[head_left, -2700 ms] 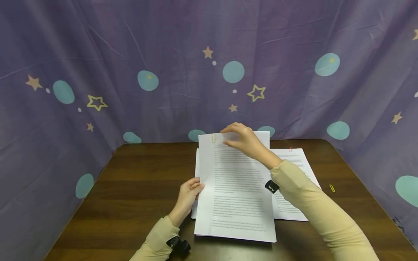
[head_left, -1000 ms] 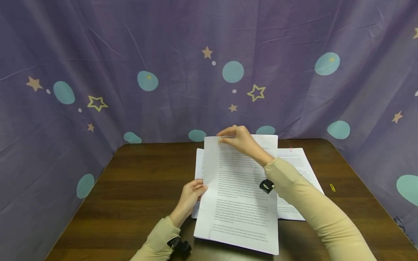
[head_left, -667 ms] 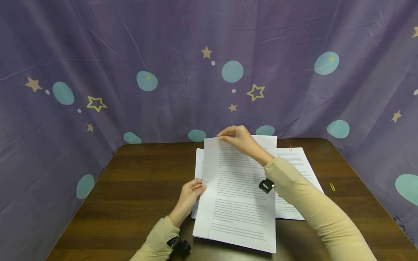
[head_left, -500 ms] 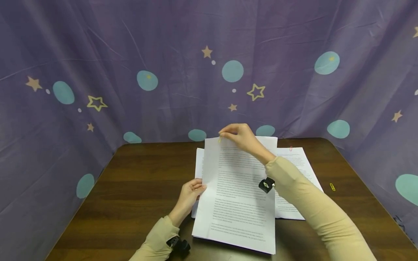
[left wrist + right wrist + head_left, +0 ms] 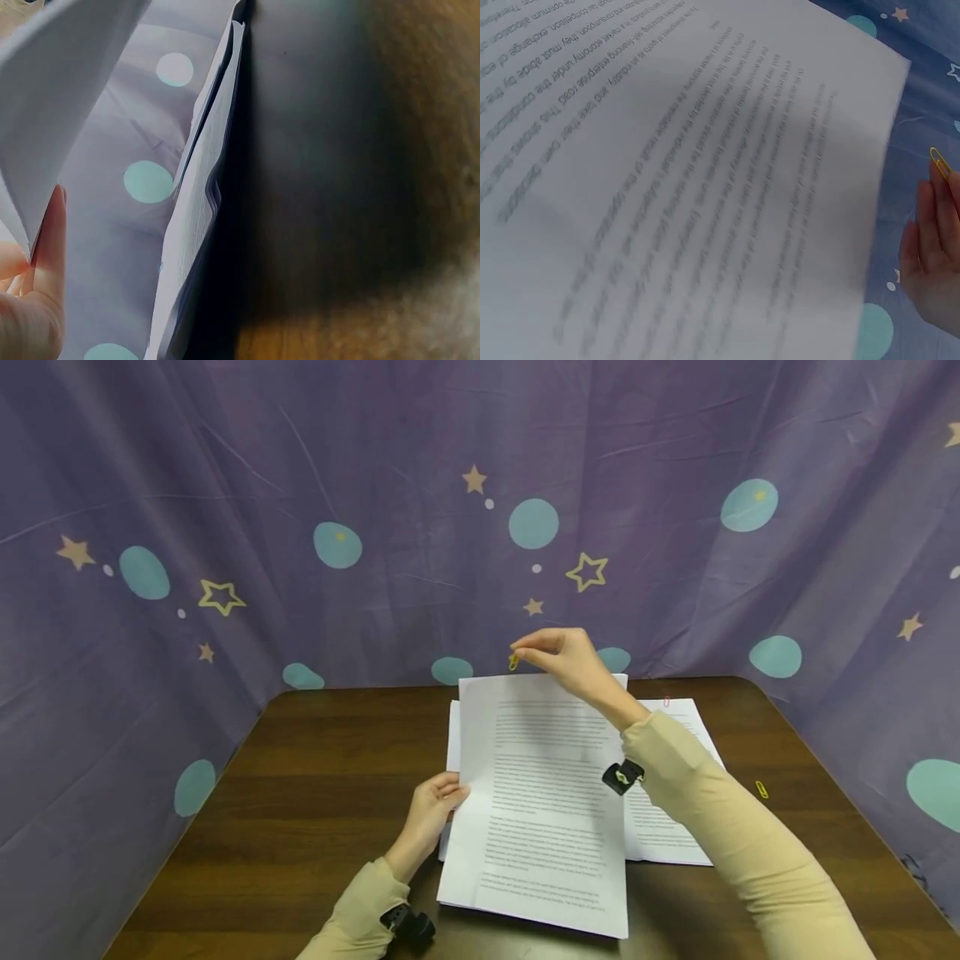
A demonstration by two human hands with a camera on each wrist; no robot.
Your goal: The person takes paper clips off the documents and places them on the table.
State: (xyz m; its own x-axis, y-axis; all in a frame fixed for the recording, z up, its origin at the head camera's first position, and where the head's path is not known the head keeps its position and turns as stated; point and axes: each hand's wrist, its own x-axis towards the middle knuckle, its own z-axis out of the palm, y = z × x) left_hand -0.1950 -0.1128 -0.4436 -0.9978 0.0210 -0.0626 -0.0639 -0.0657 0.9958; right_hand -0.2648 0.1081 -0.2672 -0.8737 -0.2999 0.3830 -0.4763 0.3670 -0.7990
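Observation:
My right hand (image 5: pixel 573 664) pinches a yellow paper clip (image 5: pixel 513 662) between thumb and fingertips, just above the top edge of the printed sheets (image 5: pixel 547 810). In the right wrist view the same paper clip (image 5: pixel 940 160) sticks out from the fingertips, apart from the paper. With thumb and fingers, my left hand (image 5: pixel 433 810) grips the left edge of those sheets, which stand raised and tilted above the table. The left wrist view shows the left hand (image 5: pixel 34 300) pinching the paper's edge. How many sheets it holds is hidden.
Behind the raised sheets lie more papers; the right-hand stack (image 5: pixel 667 835) carries a red paper clip (image 5: pixel 667 702). Another yellow paper clip (image 5: pixel 762 790) lies on the brown wooden table (image 5: pixel 322 777) at right. A purple curtain (image 5: pixel 420 527) hangs behind.
The yellow paper clip was on the top edge of the sheets; my right hand has pinched it and pulled it up off them. The left hand keeps its grip.

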